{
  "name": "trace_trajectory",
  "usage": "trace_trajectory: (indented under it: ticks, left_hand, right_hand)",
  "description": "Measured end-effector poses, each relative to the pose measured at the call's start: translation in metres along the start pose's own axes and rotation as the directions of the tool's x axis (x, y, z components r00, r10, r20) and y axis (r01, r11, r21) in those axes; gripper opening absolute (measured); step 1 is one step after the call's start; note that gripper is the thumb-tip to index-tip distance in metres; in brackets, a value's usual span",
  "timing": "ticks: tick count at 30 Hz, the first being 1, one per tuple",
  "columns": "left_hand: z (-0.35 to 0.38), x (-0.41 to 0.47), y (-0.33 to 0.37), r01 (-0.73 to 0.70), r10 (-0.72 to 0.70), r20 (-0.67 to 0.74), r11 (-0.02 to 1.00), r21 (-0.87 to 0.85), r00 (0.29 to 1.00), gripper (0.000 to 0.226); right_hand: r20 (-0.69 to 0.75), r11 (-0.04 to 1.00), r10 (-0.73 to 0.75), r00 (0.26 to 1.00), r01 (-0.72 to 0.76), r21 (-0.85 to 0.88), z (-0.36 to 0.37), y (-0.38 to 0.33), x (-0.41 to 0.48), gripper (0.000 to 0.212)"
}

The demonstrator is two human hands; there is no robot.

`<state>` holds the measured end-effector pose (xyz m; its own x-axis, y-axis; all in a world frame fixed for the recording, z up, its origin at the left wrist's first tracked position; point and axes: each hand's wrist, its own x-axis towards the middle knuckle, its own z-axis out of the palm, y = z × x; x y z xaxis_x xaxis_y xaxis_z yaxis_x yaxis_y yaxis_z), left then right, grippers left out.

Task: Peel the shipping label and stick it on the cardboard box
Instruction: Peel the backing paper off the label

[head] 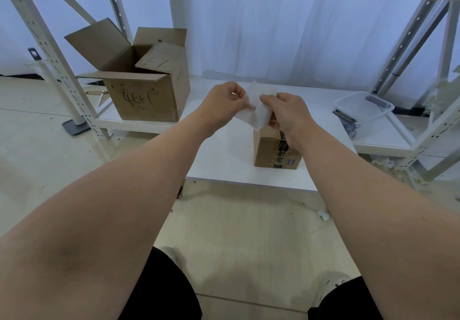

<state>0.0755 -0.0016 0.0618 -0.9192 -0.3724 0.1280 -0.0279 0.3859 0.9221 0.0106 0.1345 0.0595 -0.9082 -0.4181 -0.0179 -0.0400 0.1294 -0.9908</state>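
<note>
At the frame's centre, both hands' fingers [242, 96] pinch the shipping label [256, 113], peeling it apart. The cardboard box [271, 153] waits directly below on the tabletop [224, 160], ready for sticking.

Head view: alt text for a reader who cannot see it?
The left hand and right hand pinch a white shipping label over a small taped cardboard box on a white table. A larger open box sits behind, left.

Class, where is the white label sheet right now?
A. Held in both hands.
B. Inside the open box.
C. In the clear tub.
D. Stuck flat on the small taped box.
A: left hand and right hand both pinch the label sheet above the small taped box.
</note>
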Motion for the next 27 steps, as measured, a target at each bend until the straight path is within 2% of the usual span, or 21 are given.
trace_trajectory:
  ticks: [3,6,10,15,21,27]
  left_hand:
    - [0.0012,0.0002,0.0001,0.019,-0.019,0.009,1.0,-0.002,1.0,0.013]
    - [0.0018,-0.001,0.0008,0.051,-0.051,0.05,0.999,0.004,0.997,0.01]
    - [0.0011,-0.001,0.0006,0.061,-0.062,0.068,0.998,0.019,0.996,0.027]
    - [0.0003,0.001,0.0009,0.025,-0.025,-0.015,1.0,-0.002,1.0,0.009]
    - [-0.002,0.0035,-0.0016,0.025,-0.027,-0.027,0.998,-0.059,0.999,0.012]
    - [-0.0023,0.0023,0.0003,0.015,-0.016,-0.012,0.998,-0.055,1.0,0.013]
  right_hand:
    - [-0.053,0.999,-0.032,0.998,0.03,-0.043,-0.0013,0.0013,0.002,0.016]
    - [-0.037,0.994,-0.051,0.998,0.047,-0.102,-0.0021,0.0028,0.0019,0.008]
    - [0.018,0.985,-0.071,0.997,0.073,-0.156,-0.0012,0.0038,0.0007,0.016]
    - [0.035,0.985,-0.091,0.995,0.095,-0.142,0.0005,0.0032,-0.0011,0.014]
    - [0.024,0.997,-0.026,0.999,0.027,-0.074,0.0011,-0.0002,-0.0018,0.011]
    - [0.015,0.998,-0.053,0.998,0.053,-0.013,-0.0006,-0.0006,-0.002,0.008]
